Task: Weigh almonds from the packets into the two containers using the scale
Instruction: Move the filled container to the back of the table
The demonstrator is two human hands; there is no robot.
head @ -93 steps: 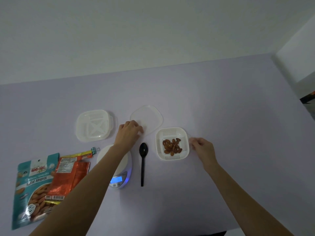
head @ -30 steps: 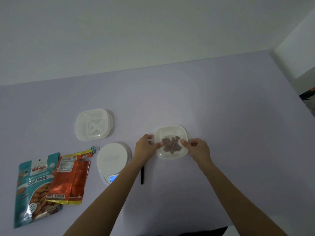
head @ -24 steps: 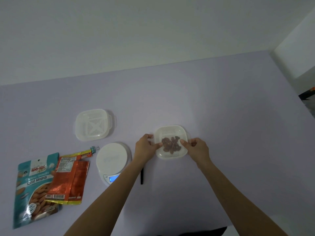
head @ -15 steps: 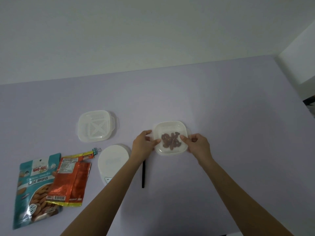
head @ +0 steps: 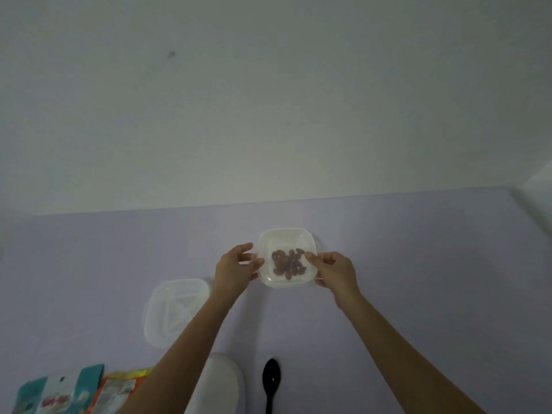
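The square white plastic container (head: 283, 284) holds brown almonds (head: 287, 263) under its clear lid (head: 285, 239) — first portion appears done. It sits beyond the round white scale (head: 222, 383); the left hand (head: 236, 268) and right hand (head: 336, 271) grip its sides with curled fingers. The second lidded container (head: 177, 312), beyond-left of the scale, looks empty — still to fill. Earlier the lid lay off and the container sat nearer the scale.

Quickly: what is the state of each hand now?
Left hand: holds the almond container by its left edge.
Right hand: holds it by the right edge.
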